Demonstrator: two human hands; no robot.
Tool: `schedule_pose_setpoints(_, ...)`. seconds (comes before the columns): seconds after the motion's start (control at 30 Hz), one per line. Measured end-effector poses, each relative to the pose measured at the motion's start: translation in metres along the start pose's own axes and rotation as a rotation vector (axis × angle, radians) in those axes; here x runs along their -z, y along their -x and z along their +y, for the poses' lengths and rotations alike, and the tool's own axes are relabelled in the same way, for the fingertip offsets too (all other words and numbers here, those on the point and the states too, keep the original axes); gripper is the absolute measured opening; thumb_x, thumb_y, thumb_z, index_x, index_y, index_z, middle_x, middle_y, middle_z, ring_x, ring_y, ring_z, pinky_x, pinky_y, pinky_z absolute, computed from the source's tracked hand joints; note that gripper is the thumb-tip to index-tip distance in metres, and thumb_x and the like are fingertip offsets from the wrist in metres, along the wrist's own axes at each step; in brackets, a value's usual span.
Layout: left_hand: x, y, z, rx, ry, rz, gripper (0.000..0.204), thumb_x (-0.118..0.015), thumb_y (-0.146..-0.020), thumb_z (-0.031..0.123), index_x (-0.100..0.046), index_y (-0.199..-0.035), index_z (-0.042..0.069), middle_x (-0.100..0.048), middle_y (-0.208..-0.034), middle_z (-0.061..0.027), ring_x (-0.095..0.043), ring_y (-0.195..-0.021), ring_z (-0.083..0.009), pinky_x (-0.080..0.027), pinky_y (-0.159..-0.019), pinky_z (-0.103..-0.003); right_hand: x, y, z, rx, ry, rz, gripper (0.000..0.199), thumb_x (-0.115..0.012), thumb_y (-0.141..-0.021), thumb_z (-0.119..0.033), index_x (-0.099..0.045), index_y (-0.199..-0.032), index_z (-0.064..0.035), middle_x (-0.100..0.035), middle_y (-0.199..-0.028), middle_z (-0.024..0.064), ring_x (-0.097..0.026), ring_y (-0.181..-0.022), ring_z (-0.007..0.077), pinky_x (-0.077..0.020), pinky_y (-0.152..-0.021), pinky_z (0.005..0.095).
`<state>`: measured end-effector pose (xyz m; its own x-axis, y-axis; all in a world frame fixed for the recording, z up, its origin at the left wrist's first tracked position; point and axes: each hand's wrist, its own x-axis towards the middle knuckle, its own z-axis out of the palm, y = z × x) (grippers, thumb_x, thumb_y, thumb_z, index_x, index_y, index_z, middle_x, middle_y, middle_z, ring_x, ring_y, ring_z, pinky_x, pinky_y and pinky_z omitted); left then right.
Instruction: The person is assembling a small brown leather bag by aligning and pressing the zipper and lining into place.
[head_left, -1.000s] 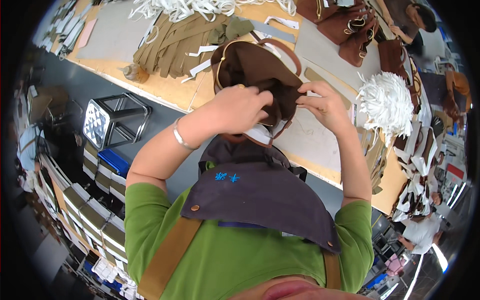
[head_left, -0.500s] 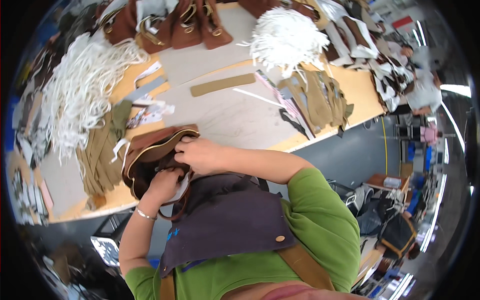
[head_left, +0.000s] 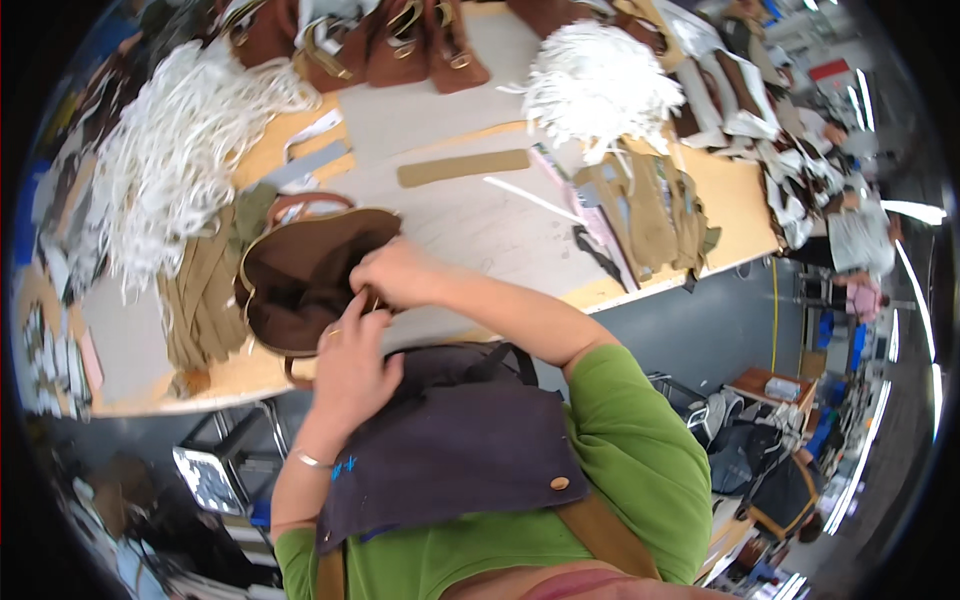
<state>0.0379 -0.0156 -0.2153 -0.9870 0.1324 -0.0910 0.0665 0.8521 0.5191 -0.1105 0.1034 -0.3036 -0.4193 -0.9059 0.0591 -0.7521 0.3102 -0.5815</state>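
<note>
Bag (head_left: 300, 285): brown, soft, mouth open with a pale piped rim; lies at the worktop's near edge, toward its left end, a strap loop hanging over that edge.
Handling: looks light and limp, likely to sag and fold if lifted by one side; piped rim and strap seem the firmest places to grip; lining probably slides under fingers.
Right hand (head_left: 400, 272): curled at the bag's right rim, fingers closed on the edge there.
Left hand (head_left: 350, 365): just beside the right, at the bag's near rim, fingertips bent onto the edge; whether truly pinching or only pressing, cannot tell.
Apron (head_left: 450, 440): dark, below the hands, against the near edge.
Olive straps (head_left: 205, 290): stacked to the bag's left, touching it.
White cords (head_left: 170, 150): big heap at the far left corner.
Tan strip (head_left: 465, 167): flat, mid-worktop, well apart from the bag.
White bundle (head_left: 600, 80): near the far edge, right of centre.
Olive pieces (head_left: 650, 215): toward the right end.
Brown bags (head_left: 380, 40): row along the far edge.
Change: against half a second ago, same grip, both hands on the right rim; against one second ago, head turned, bag sits far more to the left in view.
</note>
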Motion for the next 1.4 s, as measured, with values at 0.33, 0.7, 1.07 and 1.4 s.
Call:
schedule_pose_setpoints(0.33,-0.01,-0.005,-0.026,0.12,-0.348,0.286,0.032,-0.076,-0.07,0.019,-0.061,-0.099,0.019,-0.058,-0.124,-0.0014,-0.056,-0.1,-0.023,-0.041,-0.083,-0.04,0.035,-0.023,-0.006,-0.128,-0.082,-0.184,0.018,-0.064,-0.074,-0.005,-0.07,-0.091,-0.0084,-0.07,-0.089,0.0128,-0.066,-0.087,0.0341,-0.0526,-0.075,0.0433)
schedule_pose_setpoints(0.7,-0.026,-0.018,-0.017,0.185,-0.403,0.431,0.031,-0.078,-0.068,0.021,-0.063,-0.095,0.019,-0.06,-0.101,0.0002,-0.06,-0.088,-0.0205,-0.046,-0.073,-0.037,0.046,-0.033,-0.007,-0.265,-0.231,-0.269,0.014,-0.067,-0.081,-0.009,-0.068,-0.095,-0.0044,-0.069,-0.083,0.0139,-0.066,-0.077,0.028,-0.0515,-0.071,0.0376)
schedule_pose_setpoints(1.07,0.109,0.007,-0.038,-0.122,0.042,0.273,0.014,-0.076,-0.074,0.009,-0.067,-0.084,0.006,-0.059,-0.08,-0.0074,-0.06,-0.078,-0.0273,-0.047,-0.067,-0.039,0.111,-0.044,-0.071,-0.072,-0.442,-0.344,0.015,-0.072,-0.086,-0.013,-0.063,-0.09,-0.0018,-0.06,-0.075,0.0014,-0.054,-0.067,0.0144,-0.0472,-0.065,0.0295)
schedule_pose_setpoints(1.4,0.104,0.006,-0.05,-0.13,0.021,0.232,0.008,-0.074,-0.081,0.019,-0.072,-0.084,0.012,-0.065,-0.102,-0.0019,-0.06,-0.098,-0.0218,-0.034,-0.089,-0.037,0.115,-0.048,-0.081,-0.047,-0.388,-0.391,0.019,-0.069,-0.084,-0.013,-0.071,-0.1,-0.0023,-0.067,-0.096,0.0128,-0.065,-0.089,0.0265,-0.0511,-0.078,0.037)
